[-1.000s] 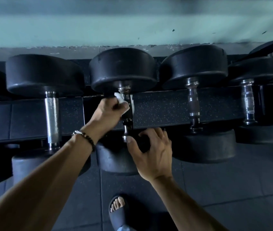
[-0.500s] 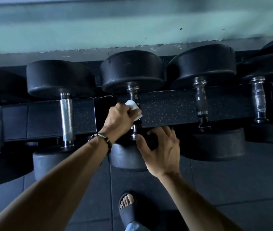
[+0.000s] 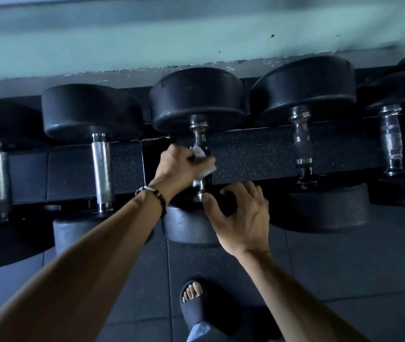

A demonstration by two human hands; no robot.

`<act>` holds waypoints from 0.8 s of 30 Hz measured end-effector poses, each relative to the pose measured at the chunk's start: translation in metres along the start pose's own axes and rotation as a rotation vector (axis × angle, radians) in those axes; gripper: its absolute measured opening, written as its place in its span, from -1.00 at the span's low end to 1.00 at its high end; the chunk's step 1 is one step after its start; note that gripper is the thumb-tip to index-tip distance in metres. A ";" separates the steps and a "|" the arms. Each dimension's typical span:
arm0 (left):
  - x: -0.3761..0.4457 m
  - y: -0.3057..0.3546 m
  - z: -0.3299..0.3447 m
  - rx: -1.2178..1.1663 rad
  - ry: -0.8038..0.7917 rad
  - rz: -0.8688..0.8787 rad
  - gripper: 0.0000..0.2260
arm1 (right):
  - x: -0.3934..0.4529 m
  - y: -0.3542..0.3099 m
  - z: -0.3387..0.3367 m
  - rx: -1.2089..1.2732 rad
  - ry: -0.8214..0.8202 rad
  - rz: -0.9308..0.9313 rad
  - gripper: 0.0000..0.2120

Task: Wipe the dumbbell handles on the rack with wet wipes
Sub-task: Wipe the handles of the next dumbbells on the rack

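A: State the grip.

B: The left hand [image 3: 176,166] curls around the dumbbell handle [image 3: 202,154] with a white wet wipe [image 3: 202,160] pinched between the fingers and the metal. The right hand [image 3: 242,218] sits just below that grip, fingers spread and bent over the near weight head [image 3: 188,227], thumb tip close to the lower collar of the handle. It steadies the head; whether the fingers press hard cannot be told.

A: Condition of the handle?

B: Dark, contoured, chrome collars at both ends. The wipe covers its lower half; the upper part above the grip is bare. The far weight head [image 3: 197,99] is black rubber, matte, scuffed at the rim.

A: Location?

B: On the rack [image 3: 251,154], a dark speckled rail running behind the grip, lying front to back.

A: Surroundings?

B: Left of the grip, a dumbbell with a straight knurled silver handle [image 3: 101,171]. Right of the grip, one with a shiny contoured handle [image 3: 301,144]. A beaded bracelet [image 3: 154,196] sits on the left wrist. Below the hands, a foot in a dark slide sandal [image 3: 195,299] on the tiled floor [image 3: 344,267].

A: Obstructions?

B: The left hand hides the handle's middle section.
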State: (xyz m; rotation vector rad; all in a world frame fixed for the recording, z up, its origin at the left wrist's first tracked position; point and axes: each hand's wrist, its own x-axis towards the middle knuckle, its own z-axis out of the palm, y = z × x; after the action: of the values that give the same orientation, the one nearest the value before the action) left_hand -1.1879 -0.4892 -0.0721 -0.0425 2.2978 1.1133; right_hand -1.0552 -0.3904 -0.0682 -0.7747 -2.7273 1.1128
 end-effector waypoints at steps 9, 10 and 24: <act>-0.006 -0.006 -0.001 0.242 -0.111 -0.048 -0.68 | 0.001 -0.003 -0.004 -0.001 -0.036 0.017 -0.44; -0.007 -0.003 -0.004 0.269 -0.102 -0.040 -0.66 | 0.001 -0.003 -0.004 0.004 -0.035 0.020 -0.43; -0.090 0.057 -0.008 -0.511 0.108 -0.093 -0.86 | 0.024 -0.013 -0.066 0.299 -0.408 0.029 -0.37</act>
State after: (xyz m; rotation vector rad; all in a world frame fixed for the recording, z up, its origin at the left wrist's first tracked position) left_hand -1.1327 -0.4773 0.0187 -0.4103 2.0170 1.6511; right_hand -1.0639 -0.3454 -0.0136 -0.5983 -2.7511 1.8073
